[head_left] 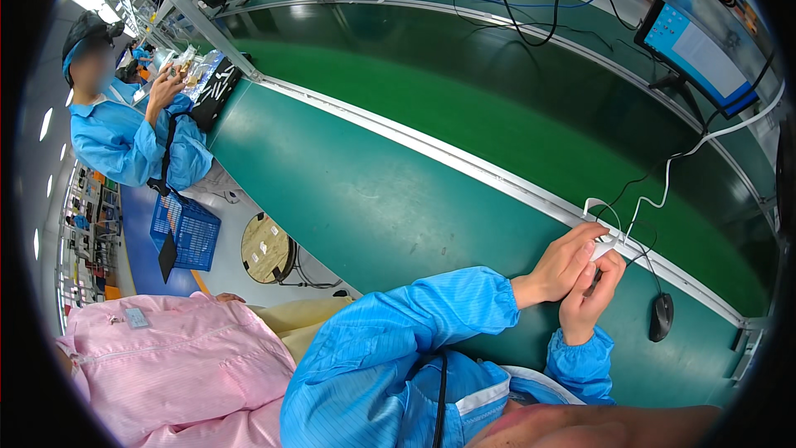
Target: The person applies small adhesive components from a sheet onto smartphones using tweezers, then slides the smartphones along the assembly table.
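Observation:
My left hand (557, 269) and my right hand (592, 292) meet over the green bench, close to its pale metal rail. Between their fingertips is a small white piece (606, 246), partly hidden by the fingers; its exact kind does not show. A white cable (667, 178) runs from beside it up to the right. The fingers of both hands are bent and closed around the piece. A thin white loop (599, 203) stands up just beyond the fingers. To the right of my right hand lies a black computer mouse (661, 318) with its cord.
The green bench top (373, 191) stretches left, with the metal rail (431, 146) along it. A monitor (696, 58) stands at the far right. A co-worker in blue (124, 141) handles something at far left; a person in pink (182, 357) is beside me. A round stool (265, 249) and blue crate (186, 232) stand below.

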### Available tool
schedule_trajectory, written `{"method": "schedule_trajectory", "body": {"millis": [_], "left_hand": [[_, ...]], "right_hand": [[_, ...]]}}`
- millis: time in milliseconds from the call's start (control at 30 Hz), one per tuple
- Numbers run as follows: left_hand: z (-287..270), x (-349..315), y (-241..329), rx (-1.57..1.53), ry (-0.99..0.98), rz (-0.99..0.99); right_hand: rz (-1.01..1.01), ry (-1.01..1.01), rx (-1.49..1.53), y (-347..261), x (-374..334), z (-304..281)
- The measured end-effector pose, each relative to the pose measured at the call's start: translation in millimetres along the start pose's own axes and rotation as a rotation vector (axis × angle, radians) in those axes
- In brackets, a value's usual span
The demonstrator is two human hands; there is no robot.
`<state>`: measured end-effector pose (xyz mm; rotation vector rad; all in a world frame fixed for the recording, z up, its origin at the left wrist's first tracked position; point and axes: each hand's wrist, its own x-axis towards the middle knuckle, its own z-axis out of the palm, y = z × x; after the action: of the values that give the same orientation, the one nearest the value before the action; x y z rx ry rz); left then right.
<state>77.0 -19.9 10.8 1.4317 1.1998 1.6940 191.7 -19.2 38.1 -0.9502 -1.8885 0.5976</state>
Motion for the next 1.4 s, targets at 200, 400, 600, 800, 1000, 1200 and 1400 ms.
{"method": "schedule_trajectory", "body": {"millis": [200,400,600,800,1000,1200,1400], "left_hand": [[1,0,3,-0.046,0.013,-0.041],[-1,0,6,-0.069,-0.011,-0.055],[0,0,2,-0.063,-0.014,-0.046],[3,1,1,-0.067,0.012,-0.044],[1,-1,5,-0.09,0.024,-0.08],[1,-3,7,-0.123,0.002,-0.124],[2,-6,-10,-0.087,0.058,-0.146]], "right_hand": [[0.004,0.004,0.006,5,-2,-2],[0.026,0.011,0.052,9,-3,-2],[0.047,-0.004,0.082,7,-3,-2],[0.045,-0.011,0.099,6,-1,-3],[0.016,-0.022,0.053,5,-1,-1],[0.021,0.011,0.028,1,-2,-4],[-0.019,0.096,0.107,3,2,3]]}}
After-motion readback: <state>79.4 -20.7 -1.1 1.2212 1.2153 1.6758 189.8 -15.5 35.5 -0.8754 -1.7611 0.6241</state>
